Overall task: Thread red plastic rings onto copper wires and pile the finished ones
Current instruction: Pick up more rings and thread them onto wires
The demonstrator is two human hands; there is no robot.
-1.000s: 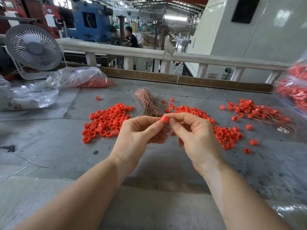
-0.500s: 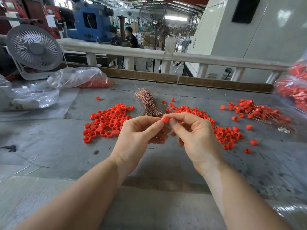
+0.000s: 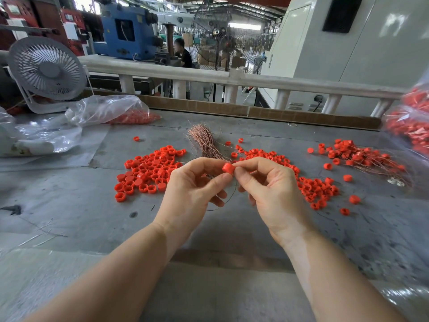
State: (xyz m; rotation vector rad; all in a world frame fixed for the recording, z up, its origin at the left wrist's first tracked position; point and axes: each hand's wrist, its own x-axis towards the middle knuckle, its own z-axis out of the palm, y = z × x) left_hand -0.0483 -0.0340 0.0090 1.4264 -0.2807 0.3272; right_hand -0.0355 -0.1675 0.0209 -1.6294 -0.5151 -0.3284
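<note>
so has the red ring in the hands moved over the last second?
No. The ring sits just below the copper wire bundle, same as before.

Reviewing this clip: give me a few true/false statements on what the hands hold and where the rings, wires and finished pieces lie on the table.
1. Both hands pinch one red ring between them. True: left hand and right hand meet on it.
2. The bundle of copper wires lies beyond the hands. True.
3. The finished pile, rings with wires attached, lies at the far left of the table. False: it lies to the right.
4. The white fan stands on the right. False: it stands at the back left.
5. Loose rings lie left of the hands. True.
</note>
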